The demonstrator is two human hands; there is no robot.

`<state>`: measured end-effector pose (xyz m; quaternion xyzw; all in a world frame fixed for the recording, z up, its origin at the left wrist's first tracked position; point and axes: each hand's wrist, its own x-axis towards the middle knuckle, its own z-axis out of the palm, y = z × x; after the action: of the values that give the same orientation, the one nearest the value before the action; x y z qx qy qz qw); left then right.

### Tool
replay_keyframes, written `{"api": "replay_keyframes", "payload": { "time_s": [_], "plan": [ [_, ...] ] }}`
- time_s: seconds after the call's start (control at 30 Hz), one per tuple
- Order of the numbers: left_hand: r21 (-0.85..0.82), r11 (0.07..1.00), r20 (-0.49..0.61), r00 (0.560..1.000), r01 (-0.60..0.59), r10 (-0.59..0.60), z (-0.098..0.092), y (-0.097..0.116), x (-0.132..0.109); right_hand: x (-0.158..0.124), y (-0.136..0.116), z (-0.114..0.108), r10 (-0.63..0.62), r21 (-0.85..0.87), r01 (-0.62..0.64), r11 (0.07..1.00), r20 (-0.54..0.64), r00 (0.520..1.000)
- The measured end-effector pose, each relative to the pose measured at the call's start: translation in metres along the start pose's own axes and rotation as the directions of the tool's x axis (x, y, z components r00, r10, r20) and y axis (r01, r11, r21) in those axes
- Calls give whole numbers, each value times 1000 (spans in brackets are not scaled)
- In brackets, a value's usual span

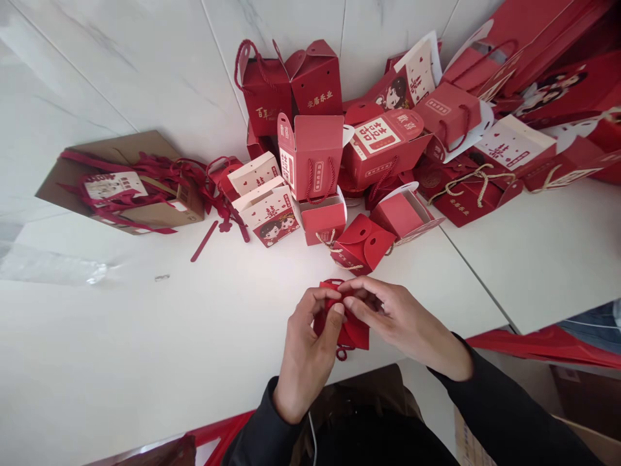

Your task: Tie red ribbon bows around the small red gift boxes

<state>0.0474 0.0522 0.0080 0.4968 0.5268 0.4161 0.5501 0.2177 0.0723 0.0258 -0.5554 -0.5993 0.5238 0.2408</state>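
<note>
At the far left of the table (121, 336) I see a cardboard carton (160, 210) holding red ribbons (145, 169). At the near edge my left hand (305, 346) pinches the small red box (356, 333) at its top flap, and my right hand (400, 320) grips the same flap from the other side. I judge it part-folded, not yet closed. Made-up red boxes (378, 145) are piled along the far edge, rightward.

box pile (388, 142) behind hands, carton (145, 213) left
</note>
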Motion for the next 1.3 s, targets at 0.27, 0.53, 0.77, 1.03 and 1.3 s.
{"api": "replay_keyframes", "payload": {
  "time_s": [0.27, 0.53, 0.77, 1.03, 1.3],
  "plan": [
    [144, 989, 25, 999, 26, -30, -3, -2, 1, 2, 0, 3, 18, 95, -18, 995, -1, 1000],
    [82, 993, 19, 996, 83, -85, -5, -1, 2, -4, -3, 4, -48, 22, 52, 998, -142, 989],
    [-109, 983, 46, 989, 147, -143, -8, 5, 5, -12, 9, 10, -529, -328, 472, 818, -107, 842],
    [-2, 994, 70, 992, 109, -109, -12, 3, 5, -11, 19, 10, -507, -319, 453, 833, -110, 855],
    [107, 992, -23, 997, -72, 75, -5, -8, -2, -11, 12, 10, -173, -159, 166, 973, -28, 985]
  ]
}}
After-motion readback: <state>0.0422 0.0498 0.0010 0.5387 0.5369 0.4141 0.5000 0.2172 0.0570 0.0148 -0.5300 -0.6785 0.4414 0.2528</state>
